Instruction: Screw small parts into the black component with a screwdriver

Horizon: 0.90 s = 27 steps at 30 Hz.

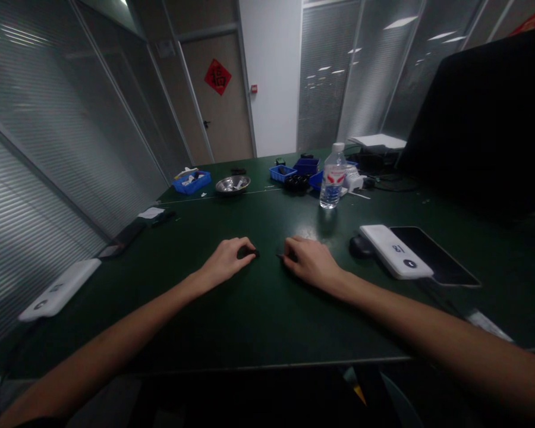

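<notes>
My left hand (227, 258) rests low over the dark green table (249, 321), thumb and fingers pinched together. Between its fingertips is a small black piece (257, 253), too small to name. Facing it across a short gap, my right hand (310, 258) is also closed in a pinch. A small, thin dark piece (279, 255) pokes out from its fingertips toward the left; its kind cannot be made out. The two pieces are apart from each other.
Beyond my right hand stands a water bottle (333, 178). To the right lie a white power bank (396, 252), a black tablet-like slab (441, 255) and a black mouse (361, 246). A metal bowl (232, 185) and blue baskets (191, 183) sit farther back. Another white power bank (60, 289) is left.
</notes>
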Available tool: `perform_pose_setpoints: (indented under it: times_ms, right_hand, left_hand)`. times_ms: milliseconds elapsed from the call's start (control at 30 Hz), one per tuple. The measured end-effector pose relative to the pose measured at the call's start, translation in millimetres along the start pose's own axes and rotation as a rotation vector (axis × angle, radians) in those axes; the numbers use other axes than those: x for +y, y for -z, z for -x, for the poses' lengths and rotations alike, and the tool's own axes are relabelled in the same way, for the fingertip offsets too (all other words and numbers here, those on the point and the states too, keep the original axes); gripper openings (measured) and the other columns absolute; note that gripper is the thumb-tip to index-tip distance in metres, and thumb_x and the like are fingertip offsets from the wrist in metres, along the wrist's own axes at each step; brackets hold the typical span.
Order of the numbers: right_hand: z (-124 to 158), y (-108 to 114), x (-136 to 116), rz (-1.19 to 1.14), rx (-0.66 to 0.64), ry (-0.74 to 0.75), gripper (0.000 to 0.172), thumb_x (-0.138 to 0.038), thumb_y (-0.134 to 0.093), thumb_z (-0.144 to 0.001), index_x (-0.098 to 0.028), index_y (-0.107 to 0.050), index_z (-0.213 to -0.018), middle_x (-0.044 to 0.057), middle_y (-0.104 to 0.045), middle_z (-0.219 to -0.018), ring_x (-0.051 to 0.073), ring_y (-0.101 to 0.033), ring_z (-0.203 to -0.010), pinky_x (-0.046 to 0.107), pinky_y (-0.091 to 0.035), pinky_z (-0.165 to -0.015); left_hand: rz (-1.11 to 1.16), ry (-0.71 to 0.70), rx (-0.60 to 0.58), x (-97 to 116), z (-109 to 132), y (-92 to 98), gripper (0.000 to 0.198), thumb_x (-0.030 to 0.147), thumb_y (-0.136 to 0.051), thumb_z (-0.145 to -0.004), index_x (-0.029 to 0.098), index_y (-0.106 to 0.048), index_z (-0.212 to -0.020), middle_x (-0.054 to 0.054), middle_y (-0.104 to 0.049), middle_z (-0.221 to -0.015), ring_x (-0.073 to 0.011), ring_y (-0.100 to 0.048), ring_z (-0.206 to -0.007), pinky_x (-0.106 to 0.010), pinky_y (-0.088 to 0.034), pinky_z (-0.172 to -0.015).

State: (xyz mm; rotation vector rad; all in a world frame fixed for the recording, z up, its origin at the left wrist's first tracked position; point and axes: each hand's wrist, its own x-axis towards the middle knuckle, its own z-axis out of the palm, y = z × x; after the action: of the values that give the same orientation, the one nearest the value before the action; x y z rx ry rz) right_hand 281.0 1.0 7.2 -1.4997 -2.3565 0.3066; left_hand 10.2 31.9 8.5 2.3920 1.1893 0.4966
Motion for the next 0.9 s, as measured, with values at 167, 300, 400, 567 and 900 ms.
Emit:
perform_pose_setpoints:
  times_ms: [167, 300, 400, 567, 900]
  right_hand:
    - [-1, 1, 1, -0.022, -0.007, -0.003, 0.011, -0.032, -0.061, -0.094, -0.021, -0.062, -0.099, 0.006, -0.065, -0.100, 0.018, -0.060, -0.079, 0.026, -0.035, -0.057]
    - [-1, -1, 2, -0.028, -0.006, 0.004, 0.012, -0.032, -0.060, -0.095, -0.021, -0.062, -0.098, 0.006, -0.065, -0.100, 0.017, -0.060, -0.077, 0.026, -0.036, -0.057]
    - [-1, -1, 2, -0.028, 0.000, 0.006, 0.012, -0.032, -0.061, -0.094, -0.021, -0.062, -0.097, 0.006, -0.064, -0.099, 0.017, -0.060, -0.076, 0.026, -0.036, -0.058]
    - [0, 0, 1, -0.022, -0.001, 0.000, 0.011, -0.031, -0.060, -0.094, -0.020, -0.062, -0.097, 0.006, -0.065, -0.098, 0.017, -0.059, -0.077, 0.026, -0.036, -0.059]
    - [-1, -2, 1, 0.008, 0.004, -0.007, 0.012, -0.032, -0.060, -0.094, -0.021, -0.061, -0.095, 0.004, -0.065, -0.097, 0.016, -0.059, -0.077, 0.026, -0.033, -0.059]
  left_hand:
    - [-0.004, 0.156, 0.065, -52, 15, 32.7, 0.036, 0.041, -0.060, -0.093, 0.024, -0.066, -0.125, -0.006, -0.069, -0.121, -0.0224, -0.065, -0.096, -0.035, -0.053, -0.082]
    - [-0.067, 0.324, 0.204, -114, 31, 66.7, 0.039, 0.044, -0.065, -0.088, 0.024, -0.070, -0.121, -0.006, -0.071, -0.123, -0.0261, -0.065, -0.108, -0.040, -0.051, -0.096]
    - [-0.121, 0.451, 0.290, -154, 43, 89.5, 0.038, 0.044, -0.067, -0.084, 0.024, -0.073, -0.116, -0.006, -0.070, -0.126, -0.0293, -0.063, -0.116, -0.044, -0.047, -0.104]
    - [-0.154, 0.575, 0.377, -193, 57, 107.0, 0.041, 0.045, -0.071, -0.081, 0.023, -0.075, -0.115, -0.007, -0.073, -0.123, -0.0302, -0.066, -0.112, -0.041, -0.049, -0.100]
    - [-0.196, 0.375, 0.526, -224, 56, 97.0, 0.029, 0.044, -0.070, -0.080, 0.024, -0.079, -0.099, -0.006, -0.074, -0.119, -0.0275, -0.068, -0.111, -0.039, -0.047, -0.105]
